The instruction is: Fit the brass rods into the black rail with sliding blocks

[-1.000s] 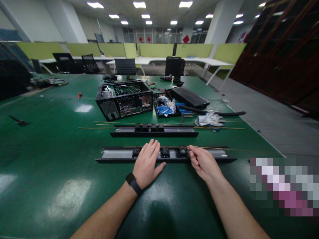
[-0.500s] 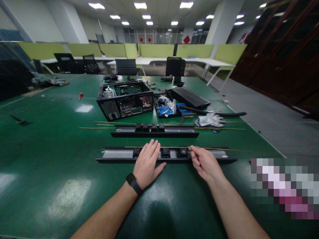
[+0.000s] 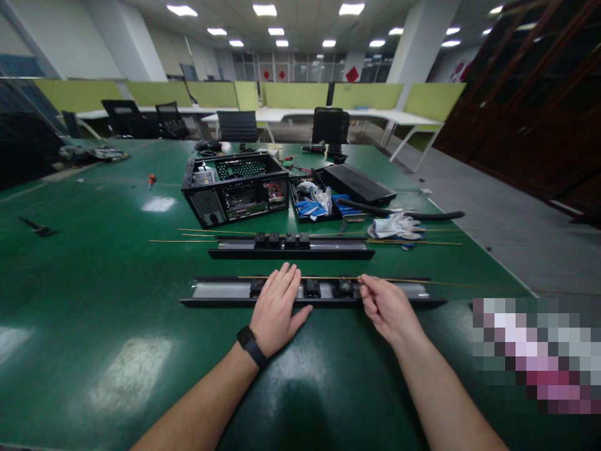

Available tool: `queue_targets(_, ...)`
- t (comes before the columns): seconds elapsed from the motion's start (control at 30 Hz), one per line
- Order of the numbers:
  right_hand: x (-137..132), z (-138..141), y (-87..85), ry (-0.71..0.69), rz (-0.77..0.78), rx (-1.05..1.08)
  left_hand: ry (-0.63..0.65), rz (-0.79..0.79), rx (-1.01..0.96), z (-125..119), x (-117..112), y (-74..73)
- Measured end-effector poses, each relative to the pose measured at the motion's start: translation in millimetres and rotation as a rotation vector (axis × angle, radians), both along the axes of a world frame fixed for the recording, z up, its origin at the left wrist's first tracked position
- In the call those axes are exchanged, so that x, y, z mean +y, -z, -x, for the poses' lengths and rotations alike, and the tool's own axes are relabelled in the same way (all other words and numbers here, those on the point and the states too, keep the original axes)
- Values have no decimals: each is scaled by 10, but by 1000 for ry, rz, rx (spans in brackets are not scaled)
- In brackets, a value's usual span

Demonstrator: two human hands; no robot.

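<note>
On the green table lies a long black channel point(image 3: 220, 290) with a pale inner strip and several small black blocks point(image 3: 312, 287) along it. A thin brass-coloured rod point(image 3: 328, 277) runs over the channel's far side and sticks out past its right end. My right hand point(image 3: 385, 305) pinches this rod between thumb and fingertips. My left hand point(image 3: 280, 307), with a dark band on the wrist, lies over the channel with its fingers stretched out together and thumb apart. It hides part of the channel and rod.
Behind lies a shorter black channel point(image 3: 291, 254) with similar blocks and thin rods point(image 3: 178, 241). Farther back stand an open black computer case point(image 3: 237, 188), a black tray with gloves point(image 3: 317, 200), a flat black panel point(image 3: 359, 183) and a white glove point(image 3: 397, 227) beside a black tube point(image 3: 441, 216).
My right hand has shifted very slightly right, and the rod's left end has moved a little right with it. My left hand stays nearly in place.
</note>
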State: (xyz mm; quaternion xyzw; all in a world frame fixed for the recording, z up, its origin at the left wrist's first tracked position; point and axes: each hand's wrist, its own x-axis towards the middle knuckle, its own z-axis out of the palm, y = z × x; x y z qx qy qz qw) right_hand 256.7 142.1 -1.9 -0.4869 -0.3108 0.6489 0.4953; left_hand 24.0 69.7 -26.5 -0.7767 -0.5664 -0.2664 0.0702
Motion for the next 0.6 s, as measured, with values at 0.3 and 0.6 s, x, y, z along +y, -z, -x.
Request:
queue_targets(0.3, -53, 85, 10, -39, -11, -25, 1, 1, -10, -19, 5, 3)
queue_targets(0.6, -29, 70, 31, -39, -19, 0, 9, -2, 3, -16, 5, -3)
